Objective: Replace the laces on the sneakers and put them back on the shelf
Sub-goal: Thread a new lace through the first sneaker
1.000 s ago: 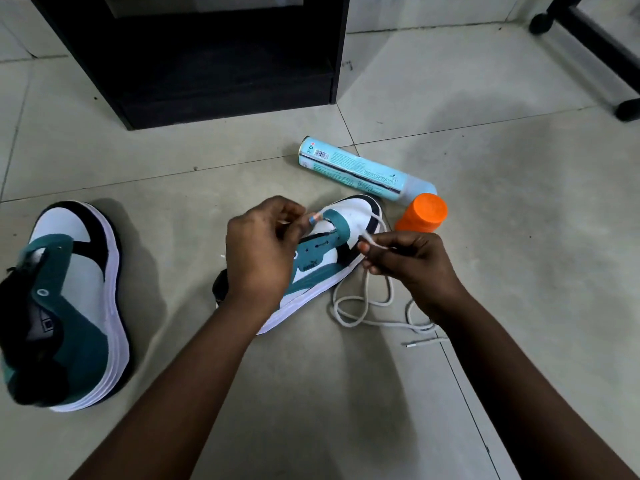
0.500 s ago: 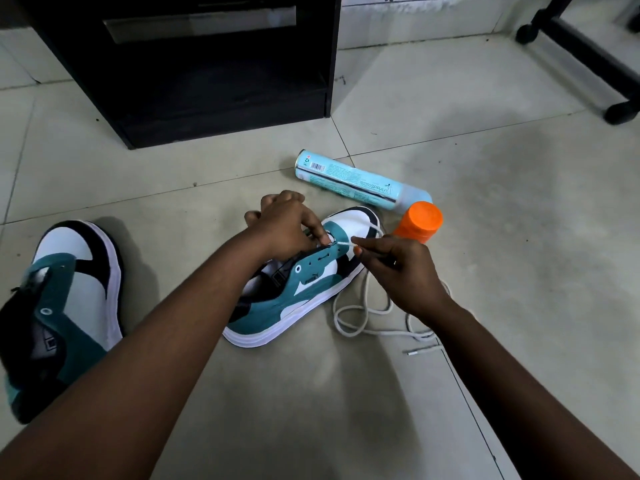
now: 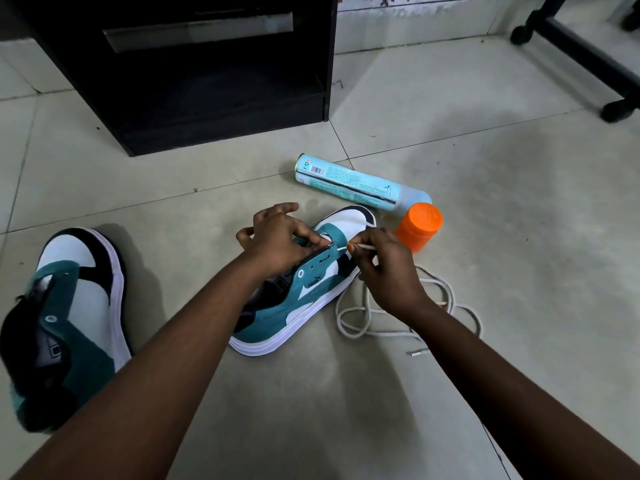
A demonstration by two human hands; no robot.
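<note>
A teal, white and black sneaker (image 3: 304,299) lies on the tiled floor in the middle, toe pointing away. My left hand (image 3: 277,240) grips its upper at the front eyelets. My right hand (image 3: 384,271) pinches the tip of a white lace (image 3: 356,308) and holds it at a front eyelet on the shoe's right side. The remainder of the lace lies in loose loops on the floor to the right of the shoe. The second sneaker (image 3: 69,317), without a lace, lies at the left.
A light blue spray can (image 3: 349,185) lies on its side beyond the shoe, its orange cap (image 3: 419,227) beside it. A black shelf unit (image 3: 194,71) stands at the back left. A black wheeled frame (image 3: 588,60) is at the back right.
The sneaker turned from tilted on its side to sitting more upright. My left hand moved onto the front eyelets and my right hand brought the lace tip up to the eyelet.
</note>
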